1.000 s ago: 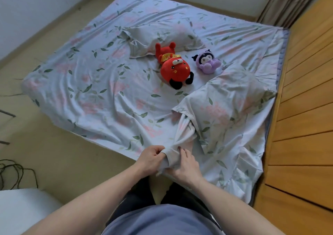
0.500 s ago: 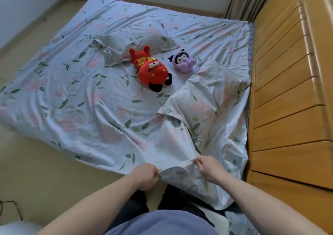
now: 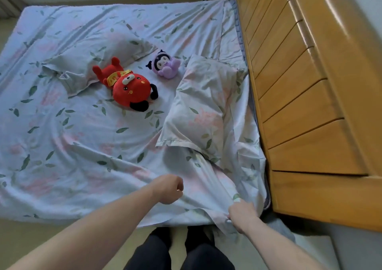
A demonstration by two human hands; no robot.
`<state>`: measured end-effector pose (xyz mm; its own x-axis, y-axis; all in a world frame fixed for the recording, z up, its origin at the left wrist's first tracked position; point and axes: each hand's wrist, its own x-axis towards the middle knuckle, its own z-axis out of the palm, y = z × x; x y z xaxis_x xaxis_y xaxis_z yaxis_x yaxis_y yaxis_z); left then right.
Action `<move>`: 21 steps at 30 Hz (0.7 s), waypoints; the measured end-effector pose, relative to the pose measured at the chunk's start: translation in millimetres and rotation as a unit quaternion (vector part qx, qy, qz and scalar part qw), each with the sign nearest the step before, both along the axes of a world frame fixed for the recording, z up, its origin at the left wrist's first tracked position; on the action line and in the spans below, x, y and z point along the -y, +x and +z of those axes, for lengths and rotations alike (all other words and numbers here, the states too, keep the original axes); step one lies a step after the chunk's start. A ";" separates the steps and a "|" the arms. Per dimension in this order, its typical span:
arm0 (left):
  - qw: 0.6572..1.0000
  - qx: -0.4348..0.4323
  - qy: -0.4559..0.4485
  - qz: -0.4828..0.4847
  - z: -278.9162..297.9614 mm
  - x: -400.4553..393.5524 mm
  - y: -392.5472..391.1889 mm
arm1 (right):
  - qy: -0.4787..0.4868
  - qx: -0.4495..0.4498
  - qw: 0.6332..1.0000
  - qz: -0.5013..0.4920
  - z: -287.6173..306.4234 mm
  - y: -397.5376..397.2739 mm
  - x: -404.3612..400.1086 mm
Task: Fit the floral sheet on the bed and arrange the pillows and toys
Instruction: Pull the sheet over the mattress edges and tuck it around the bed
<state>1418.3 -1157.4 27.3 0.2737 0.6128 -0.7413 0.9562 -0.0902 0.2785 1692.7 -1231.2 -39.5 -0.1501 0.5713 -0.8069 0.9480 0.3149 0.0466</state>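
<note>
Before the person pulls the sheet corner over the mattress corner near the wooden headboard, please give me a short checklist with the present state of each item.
1. Right hand grips the floral sheet edge: ok.
2. Left hand grips the sheet: cannot tell; it is curled over the fabric, the fingers hidden.
3. Sheet lies smooth: not ok, wrinkled near the corner.
4. Near pillow clear of the corner: not ok, it lies on the bunched fabric.
5. Red plush toy and purple plush toy away from the pull: ok, mid-bed.
6. Mattress corner visible: not ok, covered.

Rumpled floral sheet (image 3: 86,137), pillows, toys atop
</note>
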 end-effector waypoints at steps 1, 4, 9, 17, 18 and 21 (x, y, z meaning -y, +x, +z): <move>1.000 -0.001 0.011 -0.013 -5.4 -12.0 4.2 | -0.008 -0.005 1.000 -0.025 -3.7 0.3 -2.5; 0.998 0.007 0.042 -0.039 -20.1 -39.3 19.2 | -0.043 -0.024 0.995 -0.088 -13.1 0.4 -5.4; 0.995 0.034 0.046 -0.081 -81.8 -82.1 61.5 | -0.088 -0.076 0.955 -0.274 -46.5 12.7 -6.5; 0.981 0.008 0.024 -0.193 -201.7 -113.8 80.9 | -0.021 -0.170 0.794 -0.584 -138.9 9.3 -15.6; 0.979 0.009 0.023 -0.203 -214.6 -116.7 81.9 | -0.016 -0.167 0.780 -0.603 -149.1 4.3 -12.5; 0.978 0.001 0.000 -0.207 -249.2 -125.3 85.5 | -0.005 -0.145 0.771 -0.620 -177.5 -7.4 -6.8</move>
<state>1503.8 -1032.1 -221.9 0.5010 0.4490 -0.7398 0.8365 -0.4704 0.2810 1685.3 -1224.4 -216.9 0.3321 0.4147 -0.8472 0.4909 -0.8430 -0.2201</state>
